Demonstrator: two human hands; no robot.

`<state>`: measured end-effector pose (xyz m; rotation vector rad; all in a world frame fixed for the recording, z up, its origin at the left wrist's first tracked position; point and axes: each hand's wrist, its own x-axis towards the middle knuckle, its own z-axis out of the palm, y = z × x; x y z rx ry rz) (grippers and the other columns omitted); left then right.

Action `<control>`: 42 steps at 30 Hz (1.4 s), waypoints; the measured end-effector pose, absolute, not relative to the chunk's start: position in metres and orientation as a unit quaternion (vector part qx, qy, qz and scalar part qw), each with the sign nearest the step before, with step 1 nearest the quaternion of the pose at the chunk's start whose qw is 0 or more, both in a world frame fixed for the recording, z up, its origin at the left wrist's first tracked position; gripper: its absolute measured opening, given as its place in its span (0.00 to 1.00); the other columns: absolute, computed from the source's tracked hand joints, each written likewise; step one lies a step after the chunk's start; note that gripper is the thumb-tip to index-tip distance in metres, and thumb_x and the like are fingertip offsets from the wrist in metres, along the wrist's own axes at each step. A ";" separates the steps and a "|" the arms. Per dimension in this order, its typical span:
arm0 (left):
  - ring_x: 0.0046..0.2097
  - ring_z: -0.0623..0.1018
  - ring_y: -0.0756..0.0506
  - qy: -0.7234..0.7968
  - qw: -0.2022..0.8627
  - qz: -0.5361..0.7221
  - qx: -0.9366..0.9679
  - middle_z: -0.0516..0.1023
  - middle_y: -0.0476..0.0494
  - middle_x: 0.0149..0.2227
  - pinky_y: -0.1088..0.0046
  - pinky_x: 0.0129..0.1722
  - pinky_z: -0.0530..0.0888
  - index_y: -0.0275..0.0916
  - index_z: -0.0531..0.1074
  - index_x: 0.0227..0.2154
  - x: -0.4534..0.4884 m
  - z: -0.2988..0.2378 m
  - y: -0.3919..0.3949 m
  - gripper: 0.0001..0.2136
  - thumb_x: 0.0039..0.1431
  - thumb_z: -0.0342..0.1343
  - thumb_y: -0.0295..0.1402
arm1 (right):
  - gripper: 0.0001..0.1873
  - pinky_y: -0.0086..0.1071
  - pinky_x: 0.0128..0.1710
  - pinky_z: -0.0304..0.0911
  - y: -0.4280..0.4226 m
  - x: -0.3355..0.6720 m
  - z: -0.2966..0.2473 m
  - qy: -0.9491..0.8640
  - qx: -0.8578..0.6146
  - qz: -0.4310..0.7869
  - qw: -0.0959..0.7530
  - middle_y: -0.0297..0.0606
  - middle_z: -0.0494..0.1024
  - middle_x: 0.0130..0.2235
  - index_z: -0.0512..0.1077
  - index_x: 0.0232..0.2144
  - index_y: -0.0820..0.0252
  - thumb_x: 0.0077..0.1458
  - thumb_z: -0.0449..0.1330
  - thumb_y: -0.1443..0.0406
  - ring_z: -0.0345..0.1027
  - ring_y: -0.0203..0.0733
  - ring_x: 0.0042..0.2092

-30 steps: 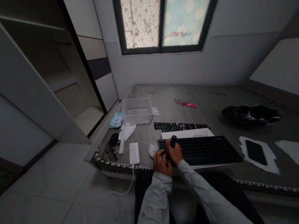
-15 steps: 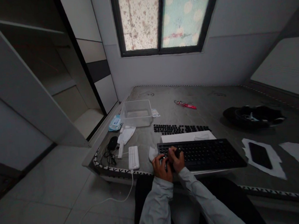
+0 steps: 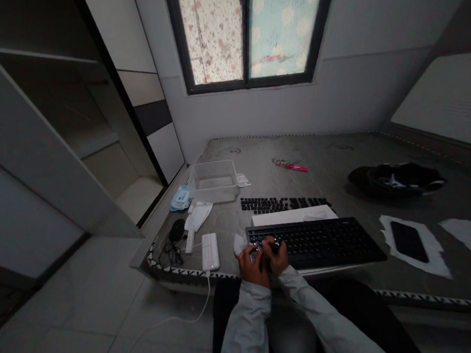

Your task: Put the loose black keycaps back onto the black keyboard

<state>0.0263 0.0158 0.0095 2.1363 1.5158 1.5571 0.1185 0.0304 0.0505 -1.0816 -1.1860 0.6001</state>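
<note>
A black keyboard (image 3: 329,242) lies across a flat white box (image 3: 293,215), with small pale spots among the keys at its left end. Over that end, close together, are both my hands. My left hand (image 3: 252,268) rests at the lower left corner, fingers curled toward the thumb; what lies between the fingertips is too small to make out. Beside it, my right hand (image 3: 277,258) is closed around a small dark object (image 3: 274,247), mostly hidden by the fingers. Loose black keycaps (image 3: 283,202) stand in rows behind the box.
Left of the keyboard are a white power strip (image 3: 210,251) with a cable, a black mouse (image 3: 177,230) and a clear plastic bin (image 3: 215,200). A phone (image 3: 409,241) on white paper and a black bag-like item (image 3: 360,178) lie to the right. A red item (image 3: 295,166) lies farther back.
The view has shifted slightly. My right hand's fingers have turned and lowered a little over the keys, and my left hand's fingers have shifted at the keyboard's left end.
</note>
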 end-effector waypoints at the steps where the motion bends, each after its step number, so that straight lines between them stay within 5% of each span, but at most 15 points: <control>1: 0.48 0.68 0.42 0.497 0.043 0.510 0.701 0.72 0.42 0.45 0.64 0.49 0.67 0.45 0.77 0.40 0.026 0.010 0.016 0.10 0.60 0.52 0.33 | 0.23 0.28 0.21 0.54 0.031 0.119 0.050 -0.533 -0.471 0.269 0.650 0.28 0.60 0.17 0.62 0.17 0.58 0.51 0.59 0.49 0.53 0.32 0.21; 17: 0.45 0.73 0.41 0.551 0.080 0.489 0.671 0.80 0.46 0.37 0.62 0.44 0.67 0.46 0.77 0.34 0.024 0.040 0.016 0.07 0.58 0.54 0.35 | 0.20 0.30 0.24 0.58 0.018 0.126 0.068 -0.490 -0.478 0.254 0.683 0.31 0.65 0.21 0.66 0.23 0.57 0.53 0.56 0.48 0.58 0.36 0.24; 22: 0.41 0.76 0.45 0.544 0.190 0.523 0.628 0.80 0.45 0.37 0.66 0.43 0.70 0.43 0.76 0.36 0.023 0.059 0.007 0.10 0.60 0.50 0.36 | 0.20 0.29 0.23 0.52 -0.008 0.165 0.089 -0.595 -0.538 0.205 0.561 0.28 0.61 0.18 0.64 0.18 0.57 0.55 0.56 0.54 0.56 0.34 0.21; 29: 0.33 0.77 0.47 0.509 0.340 0.514 0.601 0.80 0.44 0.37 0.74 0.30 0.71 0.40 0.76 0.38 0.032 0.094 -0.017 0.17 0.60 0.48 0.46 | 0.10 0.28 0.33 0.59 -0.038 0.202 0.117 -0.666 -0.534 0.222 0.470 0.31 0.74 0.28 0.70 0.27 0.56 0.58 0.55 0.60 0.68 0.37 0.31; 35: 0.37 0.77 0.45 0.482 0.347 0.532 0.604 0.80 0.43 0.37 0.70 0.37 0.74 0.40 0.77 0.38 0.048 0.116 -0.032 0.17 0.59 0.50 0.47 | 0.07 0.30 0.33 0.62 -0.047 0.207 0.140 -0.684 -0.501 0.237 0.474 0.35 0.77 0.31 0.74 0.36 0.55 0.55 0.60 0.61 0.70 0.39 0.32; 42: 0.27 0.75 0.50 0.487 0.349 0.528 0.601 0.78 0.46 0.32 0.76 0.25 0.71 0.41 0.75 0.39 0.065 0.126 -0.036 0.16 0.57 0.54 0.47 | 0.09 0.30 0.30 0.64 -0.049 0.218 0.138 -0.664 -0.484 0.228 0.523 0.35 0.77 0.29 0.76 0.39 0.54 0.54 0.61 0.62 0.70 0.38 0.29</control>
